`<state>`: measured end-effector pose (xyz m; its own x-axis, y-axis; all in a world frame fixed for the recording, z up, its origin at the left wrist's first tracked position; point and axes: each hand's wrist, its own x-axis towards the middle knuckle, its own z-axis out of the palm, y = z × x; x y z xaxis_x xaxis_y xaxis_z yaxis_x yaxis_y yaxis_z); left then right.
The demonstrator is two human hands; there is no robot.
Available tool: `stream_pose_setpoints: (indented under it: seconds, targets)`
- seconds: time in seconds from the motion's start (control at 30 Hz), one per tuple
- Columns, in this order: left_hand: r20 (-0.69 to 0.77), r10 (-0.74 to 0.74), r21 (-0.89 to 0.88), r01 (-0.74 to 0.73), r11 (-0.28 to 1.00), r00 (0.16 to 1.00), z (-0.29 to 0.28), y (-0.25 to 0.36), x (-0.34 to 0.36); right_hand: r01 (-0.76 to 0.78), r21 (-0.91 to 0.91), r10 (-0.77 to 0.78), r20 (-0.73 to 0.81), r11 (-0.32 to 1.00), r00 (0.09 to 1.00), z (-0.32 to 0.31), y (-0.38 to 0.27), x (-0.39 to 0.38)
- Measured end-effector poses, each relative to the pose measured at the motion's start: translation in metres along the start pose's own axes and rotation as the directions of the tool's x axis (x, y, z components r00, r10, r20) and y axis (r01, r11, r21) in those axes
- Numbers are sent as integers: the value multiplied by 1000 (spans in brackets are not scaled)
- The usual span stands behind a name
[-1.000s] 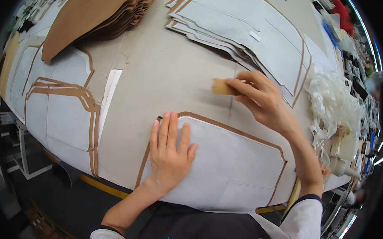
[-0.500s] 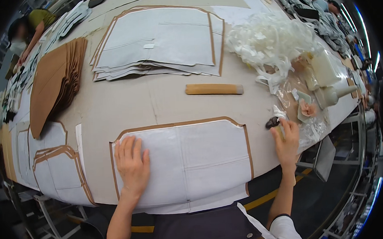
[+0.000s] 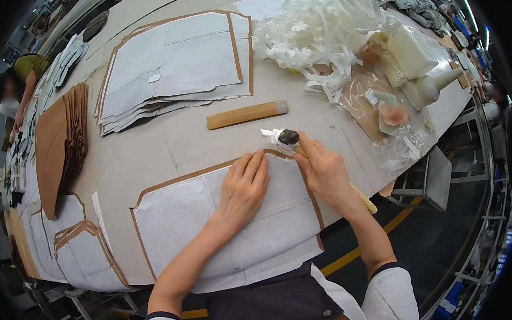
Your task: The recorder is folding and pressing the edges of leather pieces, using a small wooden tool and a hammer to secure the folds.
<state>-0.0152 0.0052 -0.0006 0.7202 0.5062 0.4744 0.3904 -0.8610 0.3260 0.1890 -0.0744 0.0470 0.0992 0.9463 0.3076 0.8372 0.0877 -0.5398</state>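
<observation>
My left hand (image 3: 245, 188) lies flat on the white, brown-edged panel (image 3: 181, 227), fingertips at its top edge beside the curved right corner. My right hand (image 3: 325, 171) grips a hammer-like tool (image 3: 288, 137) with a dark head, some white cloth about it and a yellowish handle running back under the hand. The tool's head is just above that corner, close to my left fingertips; contact with the edge is unclear. A flat wooden stick (image 3: 246, 114) lies beyond the hands on the pale worktable (image 3: 140, 166).
Behind are stacked white panels (image 3: 175, 60); at left, folded brown pieces (image 3: 63, 135) and more panels (image 3: 81, 250). At right lie tangled white strips (image 3: 301, 30), a white container (image 3: 412, 50), a spouted bottle (image 3: 426, 88) and plastic bags (image 3: 391, 147). A co-worker (image 3: 26, 79) leans at far left.
My right hand released the wooden stick, took the dark-headed tool from the right and brought it left to the panel's corner. My left hand moved right along the edge. The view shifted.
</observation>
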Motion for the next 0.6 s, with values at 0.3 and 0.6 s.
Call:
stream_pose_setpoints:
  seconds: [0.3, 0.6]
  targets:
    - [-1, 8, 37, -8, 999, 1000, 1, 1, -4, -1, -112, 12, 95, 994, 995, 4, -3, 2]
    - [1, 4, 22, -4, 1000, 1000, 3, 1, -4, 25, -113, -8, 147, 993, 989, 13, -1, 10]
